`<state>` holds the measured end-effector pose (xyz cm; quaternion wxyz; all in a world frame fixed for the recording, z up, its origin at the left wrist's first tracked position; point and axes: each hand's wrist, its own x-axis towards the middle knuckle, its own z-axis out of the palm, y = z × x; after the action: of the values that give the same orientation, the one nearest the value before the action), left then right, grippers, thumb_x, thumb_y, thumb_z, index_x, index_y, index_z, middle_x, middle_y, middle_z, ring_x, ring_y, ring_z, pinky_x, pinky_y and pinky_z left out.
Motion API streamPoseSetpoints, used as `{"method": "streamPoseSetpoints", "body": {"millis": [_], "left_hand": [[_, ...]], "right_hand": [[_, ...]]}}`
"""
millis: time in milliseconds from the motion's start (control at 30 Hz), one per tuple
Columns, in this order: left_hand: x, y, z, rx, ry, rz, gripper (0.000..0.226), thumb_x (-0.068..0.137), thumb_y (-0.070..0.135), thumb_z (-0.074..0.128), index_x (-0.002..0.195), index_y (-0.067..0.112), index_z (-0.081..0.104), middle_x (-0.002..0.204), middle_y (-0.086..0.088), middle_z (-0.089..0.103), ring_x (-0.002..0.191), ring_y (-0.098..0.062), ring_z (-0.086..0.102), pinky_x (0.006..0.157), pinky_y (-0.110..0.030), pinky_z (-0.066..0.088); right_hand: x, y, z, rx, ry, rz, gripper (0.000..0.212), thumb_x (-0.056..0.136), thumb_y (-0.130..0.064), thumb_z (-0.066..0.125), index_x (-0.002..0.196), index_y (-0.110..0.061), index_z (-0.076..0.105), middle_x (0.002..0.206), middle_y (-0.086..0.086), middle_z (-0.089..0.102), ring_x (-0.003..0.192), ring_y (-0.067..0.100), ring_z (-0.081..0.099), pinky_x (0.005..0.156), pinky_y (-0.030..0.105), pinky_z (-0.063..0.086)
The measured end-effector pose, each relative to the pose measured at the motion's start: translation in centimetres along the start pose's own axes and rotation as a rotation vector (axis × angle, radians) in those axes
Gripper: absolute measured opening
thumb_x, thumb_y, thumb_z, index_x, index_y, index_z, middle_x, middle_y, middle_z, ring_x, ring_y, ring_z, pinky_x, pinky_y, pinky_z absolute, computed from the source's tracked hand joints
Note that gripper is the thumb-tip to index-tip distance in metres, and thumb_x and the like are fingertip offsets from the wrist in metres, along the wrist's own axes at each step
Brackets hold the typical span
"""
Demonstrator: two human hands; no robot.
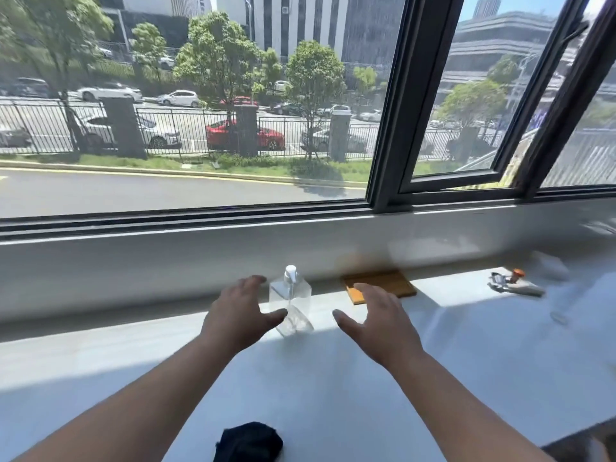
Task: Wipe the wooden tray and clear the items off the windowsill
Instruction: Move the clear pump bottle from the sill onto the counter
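Note:
A small wooden tray point(386, 282) lies flat on the white windowsill point(333, 378), close to the wall under the window. A clear square pump bottle point(293, 303) with a white pump stands left of it. My left hand point(238, 313) hovers open just left of the bottle, fingers spread. My right hand point(378, 323) is open too, between the bottle and the tray, its fingertips over the tray's near left corner. A black cloth point(248, 441) lies crumpled at the sill's near edge, between my forearms.
A small metal tool with an orange cap point(511, 283) lies far right on the sill. A blurred pale object point(550, 266) sits behind it. Dark window frames point(393, 138) rise at the back, with one sash open outward on the right.

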<state>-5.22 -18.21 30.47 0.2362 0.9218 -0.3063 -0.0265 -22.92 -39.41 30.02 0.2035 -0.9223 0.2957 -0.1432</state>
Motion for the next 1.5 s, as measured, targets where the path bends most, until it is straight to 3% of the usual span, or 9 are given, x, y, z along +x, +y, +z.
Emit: {"method": "streamPoseSetpoints", "body": {"millis": [533, 767, 867, 1000, 1067, 1200, 1300, 1400, 1500], "left_hand": [[14.3, -4.1, 10.7, 0.048, -0.166, -0.227, 0.102, 0.072, 0.070, 0.073, 0.157, 0.032, 0.033, 0.161, 0.009, 0.040, 0.147, -0.018, 0.038, 0.111, -0.038, 0.042], [20.9, -4.2, 17.3, -0.095, -0.197, -0.277, 0.126, 0.054, 0.067, 0.084, 0.160, 0.041, 0.022, 0.170, 0.011, 0.023, 0.153, -0.016, 0.028, 0.116, -0.040, 0.040], [22.1, -5.1, 19.4, -0.137, -0.264, -0.301, 0.126, 0.054, 0.061, 0.088, 0.159, 0.045, 0.021, 0.165, 0.013, 0.029, 0.147, -0.017, 0.037, 0.108, -0.041, 0.048], [22.1, -6.0, 20.3, -0.199, -0.230, -0.286, 0.118, 0.061, 0.053, 0.089, 0.158, 0.044, 0.023, 0.157, 0.017, 0.037, 0.129, -0.007, 0.050, 0.091, -0.025, 0.046], [21.5, -6.5, 19.7, -0.186, -0.202, -0.282, 0.117, 0.062, 0.053, 0.087, 0.159, 0.043, 0.024, 0.158, 0.018, 0.037, 0.133, -0.004, 0.047, 0.091, -0.023, 0.043], [17.0, -9.2, 15.5, -0.197, -0.096, -0.383, 0.111, 0.061, 0.056, 0.085, 0.155, 0.052, 0.025, 0.155, 0.023, 0.038, 0.135, -0.003, 0.045, 0.094, -0.027, 0.048], [11.2, -11.6, 10.2, -0.246, 0.015, -0.490, 0.096, 0.058, 0.054, 0.083, 0.143, 0.058, 0.037, 0.139, 0.032, 0.050, 0.120, -0.003, 0.056, 0.086, -0.035, 0.058], [3.1, -13.8, 3.9, -0.232, 0.158, -0.584, 0.084, 0.056, 0.056, 0.080, 0.130, 0.066, 0.041, 0.126, 0.035, 0.056, 0.105, -0.001, 0.061, 0.072, -0.031, 0.057], [-7.7, -15.5, -2.3, -0.165, 0.294, -0.704, 0.089, 0.056, 0.064, 0.077, 0.131, 0.074, 0.031, 0.132, 0.035, 0.050, 0.111, -0.003, 0.057, 0.074, -0.025, 0.048]], "right_hand": [[17.4, 7.1, 14.3, 0.122, -0.379, 0.110, 0.062, 0.094, -0.043, 0.058, 0.152, -0.027, 0.043, 0.154, 0.001, 0.050, 0.138, 0.027, 0.044, 0.105, 0.042, 0.047], [24.2, 9.1, 23.6, 0.567, -0.634, 0.492, 0.063, 0.096, -0.016, 0.054, 0.156, -0.031, 0.039, 0.155, 0.008, 0.049, 0.121, 0.022, 0.057, 0.091, 0.030, 0.042], [25.5, 10.0, 27.0, 0.663, -0.732, 0.575, 0.069, 0.096, -0.007, 0.053, 0.159, -0.028, 0.035, 0.139, 0.010, 0.055, 0.111, 0.024, 0.059, 0.088, 0.032, 0.045], [25.0, 9.4, 29.5, 0.782, -0.789, 0.626, 0.064, 0.091, 0.005, 0.048, 0.148, -0.023, 0.049, 0.095, -0.003, 0.065, 0.062, 0.008, 0.057, 0.060, 0.027, 0.039], [24.5, 8.0, 29.9, 0.814, -0.801, 0.625, 0.057, 0.088, 0.003, 0.049, 0.140, -0.021, 0.055, 0.072, -0.007, 0.063, 0.048, 0.007, 0.051, 0.057, 0.027, 0.037], [22.5, 1.8, 28.7, 0.879, -0.872, 0.579, 0.042, 0.089, -0.005, 0.053, 0.121, -0.033, 0.060, 0.087, 0.003, 0.064, 0.075, 0.021, 0.054, 0.072, 0.036, 0.047], [19.2, -4.6, 27.8, 0.881, -0.957, 0.473, 0.034, 0.093, -0.008, 0.054, 0.110, -0.037, 0.060, 0.096, 0.004, 0.068, 0.086, 0.024, 0.056, 0.081, 0.039, 0.052], [13.8, -12.0, 27.0, 0.836, -1.082, 0.314, 0.034, 0.095, -0.012, 0.055, 0.122, -0.033, 0.058, 0.116, 0.017, 0.071, 0.094, 0.034, 0.065, 0.095, 0.049, 0.058], [5.9, -19.6, 26.1, 0.771, -1.222, 0.121, 0.041, 0.092, -0.018, 0.059, 0.132, -0.030, 0.055, 0.123, 0.018, 0.068, 0.096, 0.031, 0.066, 0.102, 0.050, 0.055]]}}
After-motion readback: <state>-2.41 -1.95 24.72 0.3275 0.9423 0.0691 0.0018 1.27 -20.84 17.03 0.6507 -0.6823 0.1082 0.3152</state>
